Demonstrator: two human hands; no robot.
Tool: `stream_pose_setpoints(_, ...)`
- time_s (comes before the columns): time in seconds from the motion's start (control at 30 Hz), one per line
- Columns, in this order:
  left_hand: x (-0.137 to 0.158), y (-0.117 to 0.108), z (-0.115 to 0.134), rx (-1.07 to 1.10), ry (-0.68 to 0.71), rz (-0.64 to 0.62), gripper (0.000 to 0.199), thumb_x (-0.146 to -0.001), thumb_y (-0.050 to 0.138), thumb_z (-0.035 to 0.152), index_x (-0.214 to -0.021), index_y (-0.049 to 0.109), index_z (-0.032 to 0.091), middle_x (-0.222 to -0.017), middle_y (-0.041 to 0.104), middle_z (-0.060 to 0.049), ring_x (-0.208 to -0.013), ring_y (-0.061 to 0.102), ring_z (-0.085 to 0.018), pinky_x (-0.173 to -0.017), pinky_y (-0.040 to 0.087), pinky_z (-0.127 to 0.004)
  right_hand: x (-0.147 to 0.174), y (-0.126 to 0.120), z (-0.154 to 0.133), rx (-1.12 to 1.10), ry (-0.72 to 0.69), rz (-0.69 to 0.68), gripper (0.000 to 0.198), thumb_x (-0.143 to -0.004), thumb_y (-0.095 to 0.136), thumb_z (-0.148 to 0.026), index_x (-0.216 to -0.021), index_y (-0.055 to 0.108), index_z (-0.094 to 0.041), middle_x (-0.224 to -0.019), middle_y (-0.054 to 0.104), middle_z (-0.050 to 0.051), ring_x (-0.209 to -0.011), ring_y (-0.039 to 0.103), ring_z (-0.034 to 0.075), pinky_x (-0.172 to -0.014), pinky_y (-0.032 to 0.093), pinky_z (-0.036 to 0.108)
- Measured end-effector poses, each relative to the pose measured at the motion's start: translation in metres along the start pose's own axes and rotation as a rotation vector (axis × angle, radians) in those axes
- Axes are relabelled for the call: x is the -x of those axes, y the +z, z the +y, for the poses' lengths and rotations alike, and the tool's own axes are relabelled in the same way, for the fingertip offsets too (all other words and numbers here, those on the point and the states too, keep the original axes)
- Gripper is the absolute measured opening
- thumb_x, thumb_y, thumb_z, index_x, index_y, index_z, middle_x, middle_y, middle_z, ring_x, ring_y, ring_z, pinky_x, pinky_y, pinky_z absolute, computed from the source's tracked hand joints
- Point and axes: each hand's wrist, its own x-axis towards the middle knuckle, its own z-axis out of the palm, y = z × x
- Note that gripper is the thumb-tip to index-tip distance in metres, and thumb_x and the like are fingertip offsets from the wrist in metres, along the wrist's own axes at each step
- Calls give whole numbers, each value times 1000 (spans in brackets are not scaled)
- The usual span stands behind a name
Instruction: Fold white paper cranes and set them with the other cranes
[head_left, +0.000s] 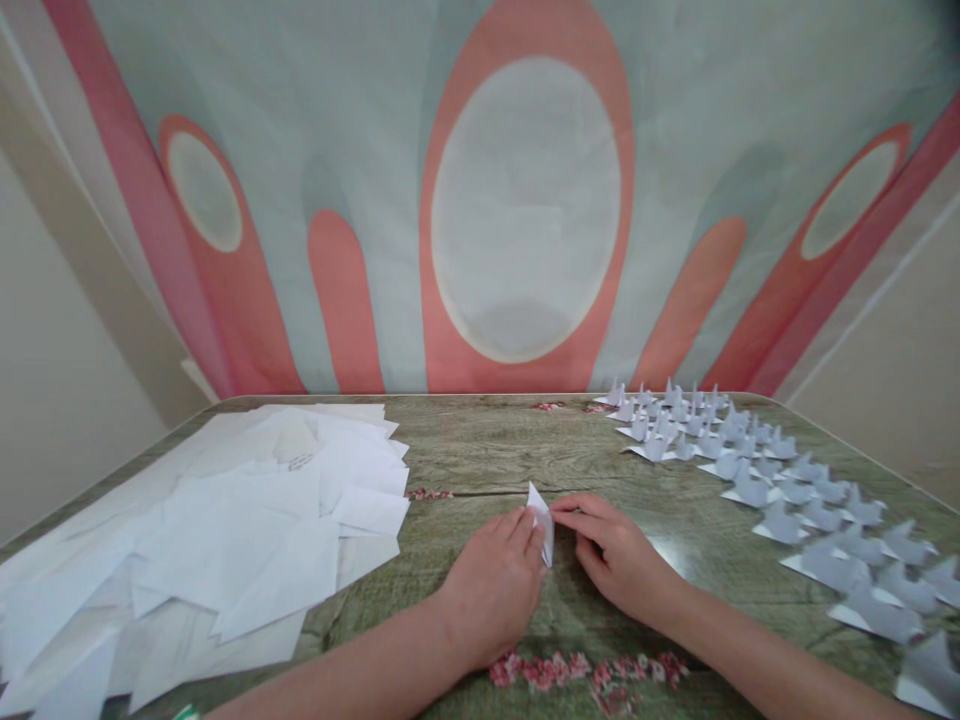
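A small white folded paper [545,530] stands near the middle of the table, narrow and pointed at its top. My left hand [500,572] is closed on it from the left, its fingers covering the lower left part. From the right, my right hand [611,545] meets the paper's edge with its foremost fingertips, the other fingers curled. Whether a fingertip lies behind the paper cannot be seen. Rows of white folded paper birds [750,487] stand on the right side of the table.
Loose white paper sheets [247,540] overlap in a wide pile on the left. The table [465,450] has a wood-grain surface with printed pink flowers [551,670]. Behind its far edge hangs a grey-green backdrop [397,200] with coral shapes.
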Motion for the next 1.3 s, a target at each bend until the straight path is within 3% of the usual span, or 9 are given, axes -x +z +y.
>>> stream_pose_setpoints(0.27, 3, -1, 1, -31, 13, -21, 46, -91, 34, 34, -126, 45, 7, -133, 45, -17, -124, 40, -26, -101, 31, -39, -1, -1, -6, 0, 3, -2, 57, -69, 39, 5, -115, 58, -24, -105, 58, 8, -100, 52, 20, -89, 44, 38)
stream_pose_setpoints(0.8, 0, 1, -2, 28, -16, 2, 42, -90, 38, 30, -125, 44, 7, -129, 49, -16, -119, 44, -26, -101, 33, -39, 1, 2, -4, 14, -6, -4, 56, -71, 39, 3, -117, 56, -23, -108, 58, 8, -101, 52, 19, -91, 44, 38)
stream_pose_setpoints(1.3, 0, -13, 2, 56, -23, -61, 44, -87, 45, 38, -118, 52, 7, -113, 55, -14, -107, 49, -27, -97, 38, -40, 3, 7, -9, 97, -53, -23, 60, -66, 38, 4, -121, 53, -17, -117, 55, 9, -109, 48, 21, -96, 41, 41)
